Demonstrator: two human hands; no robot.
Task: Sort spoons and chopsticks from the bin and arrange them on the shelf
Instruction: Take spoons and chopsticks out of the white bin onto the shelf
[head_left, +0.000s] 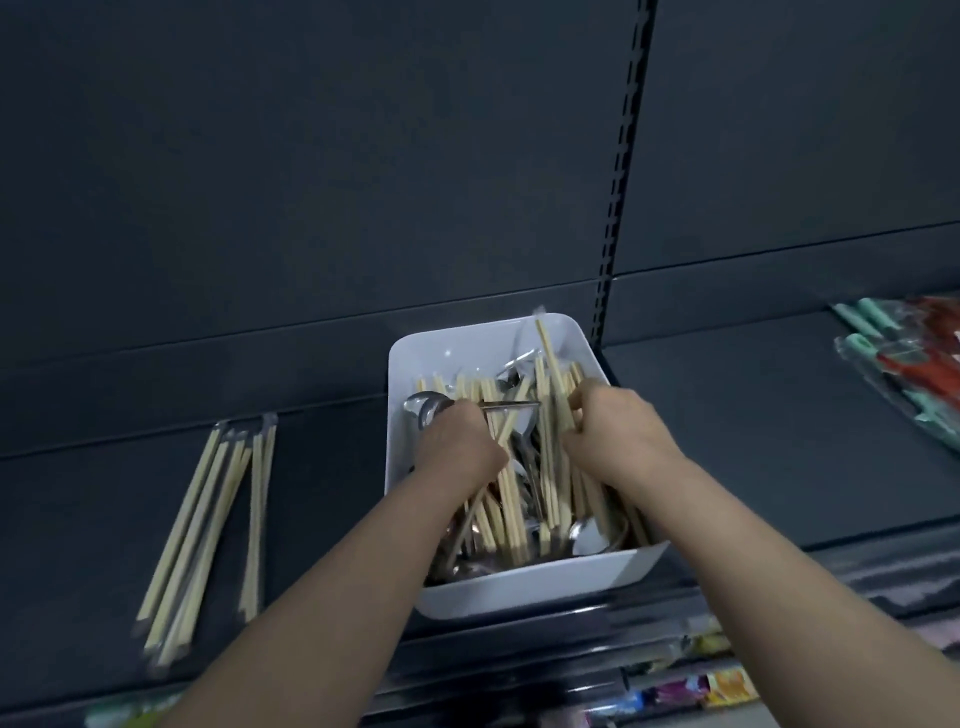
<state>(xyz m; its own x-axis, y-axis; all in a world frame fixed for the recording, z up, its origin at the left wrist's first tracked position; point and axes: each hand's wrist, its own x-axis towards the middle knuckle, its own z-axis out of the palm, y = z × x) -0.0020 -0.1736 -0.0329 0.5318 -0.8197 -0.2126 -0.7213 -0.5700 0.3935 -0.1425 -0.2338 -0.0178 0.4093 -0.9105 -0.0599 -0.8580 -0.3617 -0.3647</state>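
Sorting inside white rectangular plastic bin (524, 587): left hand (457, 441) clasping silver metal spoon (427, 406) at 9 o'clock, right hand (618, 431) pinching pale wooden chopsticks (553, 415) at 3 o'clock, apparently separating kinds; sorted sticks (202, 519) beyond, 8 o'clock.

You are not finding any text, number or brand that can be read here. The coloured packets (722, 687) below the front edge of the shelf (727, 415) are showing yellow and purple print, but it is too blurred for you to read. The wrapped packs (906, 364) lying on the shelf at your right are showing only red and green shapes through shiny plastic, and no letters are coming out clearly.
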